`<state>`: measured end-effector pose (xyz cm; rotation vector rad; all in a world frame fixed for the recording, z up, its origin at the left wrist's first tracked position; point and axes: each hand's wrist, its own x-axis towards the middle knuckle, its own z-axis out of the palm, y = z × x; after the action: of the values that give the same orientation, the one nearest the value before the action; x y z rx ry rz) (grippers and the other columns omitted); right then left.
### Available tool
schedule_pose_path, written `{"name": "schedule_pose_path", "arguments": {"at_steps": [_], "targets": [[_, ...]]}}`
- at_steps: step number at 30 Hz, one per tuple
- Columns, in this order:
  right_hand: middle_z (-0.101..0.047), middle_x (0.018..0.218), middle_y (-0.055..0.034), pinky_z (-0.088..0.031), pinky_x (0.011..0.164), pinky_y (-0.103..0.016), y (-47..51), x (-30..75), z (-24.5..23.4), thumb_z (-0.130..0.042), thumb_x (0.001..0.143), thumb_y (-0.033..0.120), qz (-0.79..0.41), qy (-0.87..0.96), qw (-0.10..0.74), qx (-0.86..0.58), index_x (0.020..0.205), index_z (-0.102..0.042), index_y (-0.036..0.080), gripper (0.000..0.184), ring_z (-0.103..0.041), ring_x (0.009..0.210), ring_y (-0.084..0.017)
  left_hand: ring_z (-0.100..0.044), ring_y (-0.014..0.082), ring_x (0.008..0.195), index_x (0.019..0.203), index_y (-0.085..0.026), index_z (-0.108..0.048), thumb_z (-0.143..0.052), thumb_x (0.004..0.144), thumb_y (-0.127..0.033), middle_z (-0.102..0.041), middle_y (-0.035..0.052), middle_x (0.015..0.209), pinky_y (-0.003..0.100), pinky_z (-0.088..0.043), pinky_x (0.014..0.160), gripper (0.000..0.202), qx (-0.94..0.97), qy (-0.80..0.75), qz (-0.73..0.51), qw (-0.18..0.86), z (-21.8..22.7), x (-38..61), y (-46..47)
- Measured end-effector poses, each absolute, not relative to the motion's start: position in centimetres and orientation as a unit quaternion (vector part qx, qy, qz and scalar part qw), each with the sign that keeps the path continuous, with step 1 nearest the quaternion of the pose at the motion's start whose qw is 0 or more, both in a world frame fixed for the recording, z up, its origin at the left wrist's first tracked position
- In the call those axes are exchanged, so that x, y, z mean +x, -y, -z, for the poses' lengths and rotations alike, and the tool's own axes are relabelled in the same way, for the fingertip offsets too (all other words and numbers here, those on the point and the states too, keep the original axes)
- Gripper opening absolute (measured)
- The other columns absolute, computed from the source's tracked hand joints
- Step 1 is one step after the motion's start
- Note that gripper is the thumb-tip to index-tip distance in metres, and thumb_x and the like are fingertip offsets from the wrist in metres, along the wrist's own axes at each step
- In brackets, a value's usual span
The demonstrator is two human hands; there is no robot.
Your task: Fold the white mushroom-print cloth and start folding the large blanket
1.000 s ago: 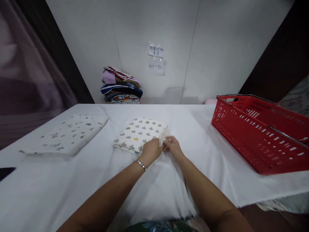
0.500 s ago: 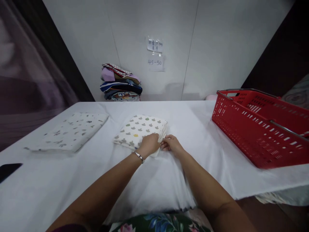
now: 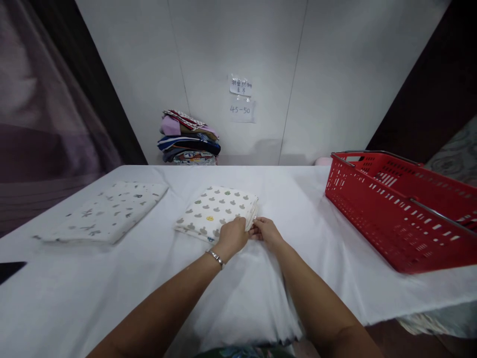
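A folded white cloth with grey printed shapes [image 3: 214, 211] lies in the middle of the white table [image 3: 149, 278]. My left hand [image 3: 233, 235], a bracelet on its wrist, rests on the cloth's near right corner with its fingers curled over the edge. My right hand [image 3: 265, 230] is right beside it, fingers pinched on the layered edge of the same corner. A second folded white cloth with small prints [image 3: 108, 211] lies flat to the left, apart from both hands.
A red plastic basket [image 3: 402, 209] with metal handles stands on the table's right side. A stack of folded coloured fabrics [image 3: 189, 136] sits at the back against the wall, under two paper notes [image 3: 241, 97]. A dark flat object [image 3: 9, 269] lies at the left edge.
Both hands stay at the cloth's near right corner, only shifting slightly. The view has tilted a little; nothing else moved.
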<state>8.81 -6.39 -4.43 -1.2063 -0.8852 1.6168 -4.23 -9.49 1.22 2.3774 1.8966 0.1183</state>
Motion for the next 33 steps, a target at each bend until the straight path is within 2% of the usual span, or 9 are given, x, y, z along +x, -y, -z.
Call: {"name": "schedule_pose_path", "arguments": {"at_steps": [6, 10, 16, 19, 24, 28, 33], "targets": [[-0.059, 0.058, 0.0003, -0.046, 0.039, -0.017, 5.9, 8.8, 4.5, -0.06, 0.076, 0.022, -0.657, 0.346, 0.454, -0.493, 0.071, -0.057, 0.015, 0.009, -0.056, 0.045, -0.008, -0.063, 0.0241, 0.09, 0.086, -0.019, -0.057, -0.052, 0.079, -0.042, -0.067, 0.0082, 0.092, 0.031, -0.044, 0.071, 0.025, 0.747, -0.653, -0.048, 0.114, -1.5, -4.5, 8.0], [-0.06, 0.06, -0.0001, -0.046, 0.039, -0.017, 6.1, 8.7, 4.2, -0.06, 0.075, 0.021, -0.663, 0.344, 0.452, -0.487, 0.074, -0.059, 0.014, 0.007, -0.056, 0.046, -0.008, -0.062, 0.0251, 0.094, 0.091, -0.018, -0.058, -0.049, 0.079, -0.046, -0.066, 0.0118, 0.099, 0.032, -0.044, 0.074, 0.032, 0.745, -0.656, -0.071, 0.096, -1.8, -3.9, 6.2], [-0.062, 0.065, -0.0015, -0.042, 0.038, -0.016, 6.1, 8.8, 4.0, -0.056, 0.078, 0.021, -0.672, 0.34, 0.444, -0.485, 0.079, -0.063, 0.013, 0.01, -0.057, 0.048, -0.009, -0.063, 0.0251, 0.09, 0.087, -0.018, -0.062, -0.051, 0.076, -0.041, -0.068, 0.0117, 0.094, 0.03, -0.044, 0.069, 0.028, 0.739, -0.659, -0.054, 0.13, -1.7, -3.3, 3.8], [-0.062, 0.065, -0.002, -0.035, 0.033, -0.014, 5.8, 9.0, 4.0, -0.056, 0.077, 0.021, -0.674, 0.335, 0.444, -0.486, 0.076, -0.062, 0.013, 0.01, -0.057, 0.047, -0.008, -0.064, 0.024, 0.087, 0.085, -0.018, -0.063, -0.052, 0.074, -0.035, -0.069, 0.0109, 0.093, 0.029, -0.043, 0.067, 0.023, 0.739, -0.658, -0.045, 0.139, -1.6, -3.5, 3.5], [-0.057, 0.056, 0.0031, -0.022, 0.029, -0.014, 4.8, 9.4, 4.2, -0.058, 0.072, 0.02, -0.671, 0.337, 0.443, -0.49, 0.076, -0.059, 0.015, 0.007, -0.051, 0.038, -0.006, -0.064, 0.0228, 0.085, 0.082, -0.019, -0.062, -0.051, 0.074, -0.032, -0.069, 0.0087, 0.09, 0.028, -0.043, 0.065, 0.018, 0.741, -0.653, -0.037, 0.15, -1.6, -3.7, 3.3], [-0.056, 0.049, 0.0024, -0.021, 0.029, -0.015, 4.3, 9.5, 4.2, -0.058, 0.07, 0.02, -0.664, 0.351, 0.432, -0.499, 0.067, -0.057, 0.014, 0.006, -0.05, 0.037, -0.007, -0.063, 0.0232, 0.085, 0.082, -0.019, -0.061, -0.051, 0.073, -0.029, -0.069, 0.0094, 0.09, 0.029, -0.043, 0.066, 0.017, 0.741, -0.652, -0.036, 0.159, -1.8, -3.6, 3.1], [-0.056, 0.047, 0.0016, -0.025, 0.032, -0.016, 4.2, 9.1, 4.1, -0.06, 0.066, 0.022, -0.65, 0.368, 0.436, -0.502, 0.067, -0.06, 0.014, 0.008, -0.05, 0.04, -0.008, -0.062, 0.0211, 0.082, 0.079, -0.019, -0.061, -0.051, 0.073, -0.027, -0.068, 0.007, 0.086, 0.027, -0.041, 0.064, 0.014, 0.74, -0.649, -0.057, 0.167, -1.9, -3.7, 3.1]]}}
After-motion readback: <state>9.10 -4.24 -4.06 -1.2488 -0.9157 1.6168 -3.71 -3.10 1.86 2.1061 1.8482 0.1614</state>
